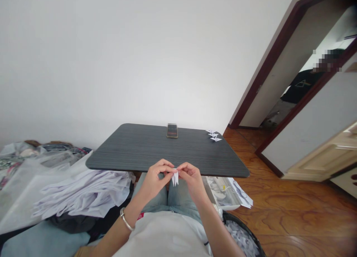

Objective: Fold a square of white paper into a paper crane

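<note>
My left hand (155,179) and my right hand (192,177) meet just in front of the near edge of a dark grey table (145,149). Both pinch a small folded white paper piece (175,177) with two points hanging down. A silver bangle sits on my left wrist. Three small folded white paper figures (214,135) lie at the table's far right corner.
A small dark square object (172,130) stands at the table's far edge. A heap of white paper sheets (83,192) lies to my left. A dark bin with paper scraps (242,236) sits at my right, on wooden floor. A person stands in the doorway (304,86) far right.
</note>
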`<state>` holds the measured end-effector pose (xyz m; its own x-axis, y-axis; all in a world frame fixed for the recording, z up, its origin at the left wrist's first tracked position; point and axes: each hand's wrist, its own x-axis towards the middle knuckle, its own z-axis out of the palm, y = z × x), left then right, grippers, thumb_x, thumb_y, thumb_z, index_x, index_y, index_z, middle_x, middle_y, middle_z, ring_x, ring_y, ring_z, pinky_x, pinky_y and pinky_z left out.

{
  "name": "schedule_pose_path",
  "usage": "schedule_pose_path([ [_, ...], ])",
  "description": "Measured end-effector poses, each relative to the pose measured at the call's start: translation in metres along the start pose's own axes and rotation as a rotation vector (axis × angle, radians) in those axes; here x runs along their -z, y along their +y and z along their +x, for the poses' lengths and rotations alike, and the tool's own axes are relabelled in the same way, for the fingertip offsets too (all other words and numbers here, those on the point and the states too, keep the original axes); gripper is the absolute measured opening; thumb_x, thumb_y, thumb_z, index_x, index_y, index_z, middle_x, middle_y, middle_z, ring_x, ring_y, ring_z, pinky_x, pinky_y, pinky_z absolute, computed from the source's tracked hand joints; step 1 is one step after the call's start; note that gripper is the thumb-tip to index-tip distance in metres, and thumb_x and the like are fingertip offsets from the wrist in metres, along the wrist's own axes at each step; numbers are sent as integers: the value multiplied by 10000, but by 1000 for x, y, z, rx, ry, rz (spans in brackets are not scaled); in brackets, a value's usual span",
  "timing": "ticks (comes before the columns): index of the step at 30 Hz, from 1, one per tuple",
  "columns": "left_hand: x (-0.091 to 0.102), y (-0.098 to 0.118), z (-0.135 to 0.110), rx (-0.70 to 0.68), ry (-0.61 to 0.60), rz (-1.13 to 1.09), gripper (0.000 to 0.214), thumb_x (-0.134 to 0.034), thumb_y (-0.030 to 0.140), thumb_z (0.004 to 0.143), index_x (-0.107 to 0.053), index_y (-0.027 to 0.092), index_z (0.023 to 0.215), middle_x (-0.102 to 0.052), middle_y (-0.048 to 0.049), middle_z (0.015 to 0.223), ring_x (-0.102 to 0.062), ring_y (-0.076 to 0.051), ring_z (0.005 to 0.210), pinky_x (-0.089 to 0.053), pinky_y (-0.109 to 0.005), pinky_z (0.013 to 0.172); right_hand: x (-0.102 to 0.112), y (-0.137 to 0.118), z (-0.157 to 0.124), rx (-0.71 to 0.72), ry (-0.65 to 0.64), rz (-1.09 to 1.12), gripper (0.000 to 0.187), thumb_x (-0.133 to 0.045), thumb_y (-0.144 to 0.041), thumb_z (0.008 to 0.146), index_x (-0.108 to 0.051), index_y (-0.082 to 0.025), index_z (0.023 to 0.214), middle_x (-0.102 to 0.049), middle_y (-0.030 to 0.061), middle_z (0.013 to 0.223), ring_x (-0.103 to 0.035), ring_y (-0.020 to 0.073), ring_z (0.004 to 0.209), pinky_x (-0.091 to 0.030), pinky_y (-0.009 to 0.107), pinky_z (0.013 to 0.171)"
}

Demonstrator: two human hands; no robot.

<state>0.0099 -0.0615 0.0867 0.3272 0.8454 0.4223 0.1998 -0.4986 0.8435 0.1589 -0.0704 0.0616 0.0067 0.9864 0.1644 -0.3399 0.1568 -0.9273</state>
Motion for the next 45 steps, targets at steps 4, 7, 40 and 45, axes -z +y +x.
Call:
schedule_pose_path([
  [4,-2,-4,-1,74,-26,-164,167,-582,261,783,-726,181,808,-602,-68,877,-585,-175,813,-468,-275,713,-1,-1,-1,31,6,-5,65,-675,-244,661,-638,-191,660,-603,-25,597,-529,117,545,-446,235,560],
  [7,-7,-8,1,167,35,-299,146,-674,288,701,-688,143,686,-610,-48,776,-584,-153,713,-473,-262,656,-3,-3,-2,59,2,-32,71,-668,-254,674,-636,-192,663,-593,-23,595,-516,119,538,-437,237,546],
  [40,-12,-11,1,183,271,-204,92,-671,197,668,-602,145,698,-604,3,686,-577,-120,658,-465,-211,628,-4,9,-2,109,67,-121,121,-706,-264,686,-635,-167,695,-650,1,616,-560,127,541,-439,241,543],
  [45,-13,-9,1,209,289,-206,88,-651,219,686,-618,142,658,-603,6,635,-572,-119,588,-474,-213,575,-6,6,-4,134,73,-122,101,-694,-271,697,-657,-178,714,-669,3,655,-598,143,604,-466,248,593],
])
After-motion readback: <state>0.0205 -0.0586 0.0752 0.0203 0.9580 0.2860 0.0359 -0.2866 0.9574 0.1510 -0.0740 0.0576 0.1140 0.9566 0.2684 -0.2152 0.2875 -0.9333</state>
